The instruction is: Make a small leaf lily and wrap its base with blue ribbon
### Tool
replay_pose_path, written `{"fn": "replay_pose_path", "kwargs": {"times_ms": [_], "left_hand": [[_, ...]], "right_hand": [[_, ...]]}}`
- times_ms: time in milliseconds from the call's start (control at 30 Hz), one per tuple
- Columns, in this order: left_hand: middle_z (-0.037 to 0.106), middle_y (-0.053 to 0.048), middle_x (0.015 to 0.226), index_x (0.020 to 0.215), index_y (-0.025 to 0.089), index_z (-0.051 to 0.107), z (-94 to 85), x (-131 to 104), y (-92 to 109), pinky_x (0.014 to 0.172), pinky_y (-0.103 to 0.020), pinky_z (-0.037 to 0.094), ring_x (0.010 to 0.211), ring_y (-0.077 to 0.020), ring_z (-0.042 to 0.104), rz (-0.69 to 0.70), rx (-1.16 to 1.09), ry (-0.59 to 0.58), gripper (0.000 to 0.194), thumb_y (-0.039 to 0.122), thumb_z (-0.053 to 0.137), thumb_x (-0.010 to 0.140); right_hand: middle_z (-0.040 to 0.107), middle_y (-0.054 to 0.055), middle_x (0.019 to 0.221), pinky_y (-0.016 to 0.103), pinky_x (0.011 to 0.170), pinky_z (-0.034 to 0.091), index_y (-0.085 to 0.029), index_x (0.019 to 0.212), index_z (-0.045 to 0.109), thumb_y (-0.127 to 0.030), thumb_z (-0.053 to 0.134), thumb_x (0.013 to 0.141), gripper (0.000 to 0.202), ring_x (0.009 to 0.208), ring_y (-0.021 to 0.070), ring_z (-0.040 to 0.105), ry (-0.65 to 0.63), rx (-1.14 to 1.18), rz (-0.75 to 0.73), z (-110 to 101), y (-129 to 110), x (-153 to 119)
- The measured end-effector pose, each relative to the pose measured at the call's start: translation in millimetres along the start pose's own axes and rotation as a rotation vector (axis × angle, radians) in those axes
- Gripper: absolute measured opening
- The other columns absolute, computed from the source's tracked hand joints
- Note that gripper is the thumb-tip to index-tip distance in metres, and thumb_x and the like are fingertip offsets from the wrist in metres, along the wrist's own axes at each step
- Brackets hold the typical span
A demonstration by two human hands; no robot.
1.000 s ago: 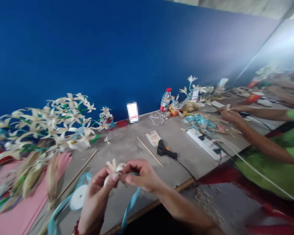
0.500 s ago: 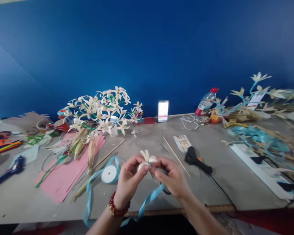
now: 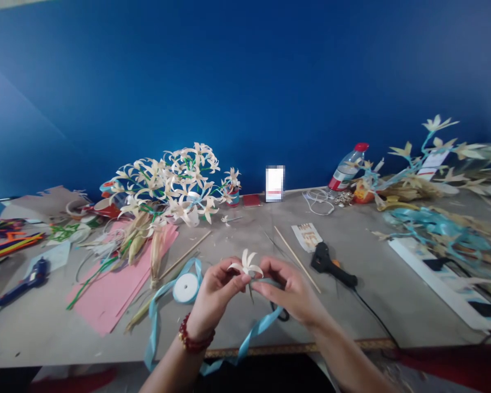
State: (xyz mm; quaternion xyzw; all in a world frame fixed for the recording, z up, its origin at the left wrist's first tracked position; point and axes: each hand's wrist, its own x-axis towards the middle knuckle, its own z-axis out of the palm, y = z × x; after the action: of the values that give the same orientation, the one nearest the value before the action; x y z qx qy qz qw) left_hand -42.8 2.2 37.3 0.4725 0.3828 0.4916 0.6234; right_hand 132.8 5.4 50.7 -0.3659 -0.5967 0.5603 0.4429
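Note:
A small cream flower (image 3: 249, 263) with curled petals is pinched by its base in my left hand (image 3: 223, 286), which wears a dark red bead bracelet (image 3: 195, 334). Just right of the flower, my right hand (image 3: 288, 286) is closed on a light blue ribbon (image 3: 256, 330) and presses it near the flower's base. A thin stem end pokes out below the fingers. The ribbon droops toward the table edge and loops left to its white spool (image 3: 185, 287), which lies on the table beside my left wrist.
A black glue gun (image 3: 333, 266) lies right of my hands near a wooden stick (image 3: 297, 259) and a white power strip (image 3: 437, 289). Pink paper sheets (image 3: 106, 300) and a blue glue gun (image 3: 28, 281) lie left. Finished white flowers (image 3: 175, 185) and a bottle (image 3: 347, 170) stand behind.
The flower has turned in my fingers, so its petals now spread upward and outward. Both hands stay close together. The whole view has shifted slightly.

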Motion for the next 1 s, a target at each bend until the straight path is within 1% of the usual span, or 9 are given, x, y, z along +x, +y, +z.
{"fn": "replay_pose_path", "kwargs": {"times_ms": [200,333,400,567,667,767,900,967,1000], "left_hand": [[0.065,-0.001,0.072,0.077,0.014,0.072,-0.7,-3,9,0.061,-0.022,0.042,0.061,-0.0097,0.052,-0.074,-0.114,-0.064,0.014,0.026,0.080,0.075],[0.066,-0.003,0.073,0.075,0.013,0.072,0.5,-7,16,0.058,-0.022,0.041,0.061,-0.0102,0.050,-0.101,-0.148,-0.139,0.017,0.027,0.081,0.073],[0.064,-0.003,0.070,0.075,0.012,0.072,1.9,-9,19,0.055,-0.022,0.039,0.059,-0.0098,0.048,-0.107,-0.162,-0.151,0.019,0.029,0.083,0.071],[0.060,0.000,0.064,0.076,0.012,0.072,4.5,-19,17,0.053,-0.020,0.034,0.056,-0.0079,0.044,-0.104,-0.189,-0.150,0.020,0.027,0.084,0.070],[0.062,-0.001,0.067,0.077,0.013,0.072,6.4,-30,10,0.060,-0.021,0.038,0.061,-0.0093,0.051,-0.108,-0.246,-0.161,0.019,0.026,0.084,0.071],[0.064,-0.002,0.070,0.077,0.014,0.072,10.3,-42,3,0.067,-0.024,0.043,0.067,-0.0117,0.056,-0.099,-0.331,-0.184,0.019,0.026,0.085,0.070],[0.060,-0.001,0.070,0.072,0.014,0.070,17.8,-59,-6,0.067,-0.025,0.042,0.066,-0.0119,0.054,-0.081,-0.366,-0.166,0.022,0.029,0.086,0.067],[0.060,-0.001,0.071,0.074,0.015,0.069,21.6,-67,-11,0.068,-0.025,0.042,0.067,-0.0123,0.053,-0.038,-0.350,-0.112,0.023,0.030,0.086,0.068],[0.060,-0.001,0.072,0.077,0.016,0.069,23.4,-71,-14,0.068,-0.025,0.042,0.068,-0.0125,0.053,-0.007,-0.340,-0.078,0.023,0.029,0.086,0.068]], "right_hand": [[0.056,-0.002,0.068,0.025,0.060,0.038,-0.019,0.072,0.055,-0.033,0.072,0.079,0.022,0.064,0.0132,0.050,-0.015,0.072,0.045,2,3,-1],[0.067,0.002,0.074,0.028,0.067,0.043,-0.019,0.076,0.059,-0.035,0.076,0.078,0.023,0.071,0.0163,0.058,-0.131,0.154,0.077,1,5,-4],[0.067,0.002,0.073,0.028,0.066,0.042,-0.018,0.075,0.062,-0.036,0.077,0.077,0.024,0.070,0.0158,0.058,-0.163,0.165,0.095,1,4,-6],[0.053,-0.004,0.059,0.022,0.050,0.031,-0.016,0.067,0.065,-0.040,0.081,0.073,0.029,0.053,0.0084,0.040,-0.114,0.160,0.103,6,0,-18],[0.043,-0.007,0.053,0.021,0.042,0.019,-0.016,0.066,0.064,-0.041,0.083,0.070,0.032,0.045,0.0046,0.027,-0.102,0.257,0.143,12,1,-28],[0.041,-0.008,0.051,0.020,0.039,0.013,-0.016,0.065,0.061,-0.040,0.085,0.066,0.033,0.042,0.0026,0.020,-0.086,0.367,0.184,21,5,-41],[0.041,-0.009,0.051,0.020,0.039,0.014,-0.018,0.065,0.059,-0.038,0.083,0.066,0.032,0.041,0.0028,0.020,-0.065,0.393,0.187,30,10,-60],[0.043,-0.008,0.052,0.020,0.041,0.020,-0.018,0.066,0.060,-0.038,0.081,0.069,0.029,0.043,0.0047,0.026,0.000,0.286,0.112,33,10,-68],[0.047,-0.006,0.054,0.021,0.043,0.026,-0.018,0.066,0.061,-0.037,0.078,0.072,0.026,0.045,0.0066,0.033,0.037,0.203,0.056,34,9,-72]]}}
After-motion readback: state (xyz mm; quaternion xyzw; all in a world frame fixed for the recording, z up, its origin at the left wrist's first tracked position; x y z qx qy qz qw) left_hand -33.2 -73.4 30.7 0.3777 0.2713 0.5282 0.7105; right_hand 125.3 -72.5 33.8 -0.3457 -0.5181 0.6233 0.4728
